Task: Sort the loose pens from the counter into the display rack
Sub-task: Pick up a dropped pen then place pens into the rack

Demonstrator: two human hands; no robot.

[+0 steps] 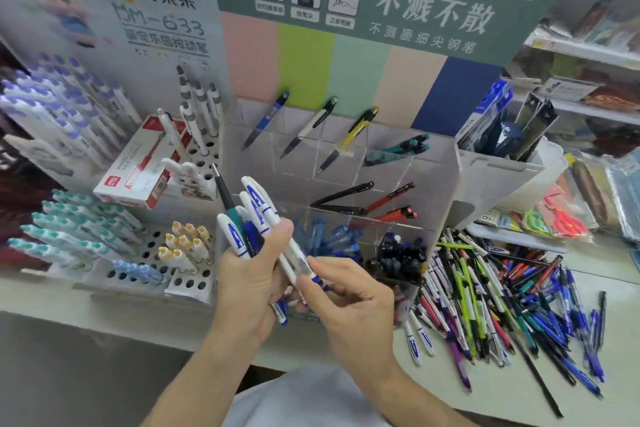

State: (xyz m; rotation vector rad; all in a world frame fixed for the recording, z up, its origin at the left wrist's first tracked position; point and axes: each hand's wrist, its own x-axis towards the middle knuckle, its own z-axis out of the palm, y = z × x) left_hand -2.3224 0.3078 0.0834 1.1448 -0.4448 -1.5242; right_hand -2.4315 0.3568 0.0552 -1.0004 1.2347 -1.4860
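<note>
Pens lie in a loose, many-coloured heap on the white counter to my right, just beside the clear display rack, whose compartments hold a few blue, black and red pens. My left hand has its fingers curled round a bunch of white pens with blue caps, raised in front of the rack. My right hand pinches the lower end of one of them between thumb and forefinger.
</note>
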